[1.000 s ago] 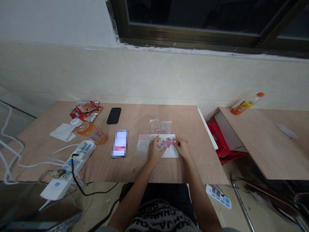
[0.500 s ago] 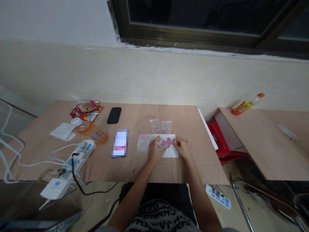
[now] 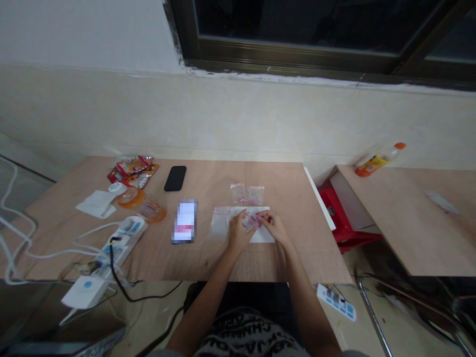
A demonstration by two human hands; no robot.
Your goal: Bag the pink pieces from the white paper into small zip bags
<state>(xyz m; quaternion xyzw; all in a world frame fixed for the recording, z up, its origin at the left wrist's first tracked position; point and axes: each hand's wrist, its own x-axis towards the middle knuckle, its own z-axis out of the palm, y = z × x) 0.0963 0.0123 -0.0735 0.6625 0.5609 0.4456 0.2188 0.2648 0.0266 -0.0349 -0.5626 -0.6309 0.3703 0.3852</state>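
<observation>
drawn leftward since the earlier frame, right hand now closer to left hand, both bent in over a small clear bag of pink pieces. that bag held between the two hands, just above the middle of a white paper sheet, pinched by right fingertips at its upper edge, with left fingers curled over its other side. neither hand spread flat; exact grip partly hidden by the fingers. beneath the hands, the white paper sheet, lying on a light wood table. touching the sheet's left end, a flat clear plastic bag with a pinkish strip along its top. just beyond the hands, side by side and nearly touching, a second small clear bag and a third small clear bag, pink bits inside each. farther left, a black phone and a white power strip.
</observation>
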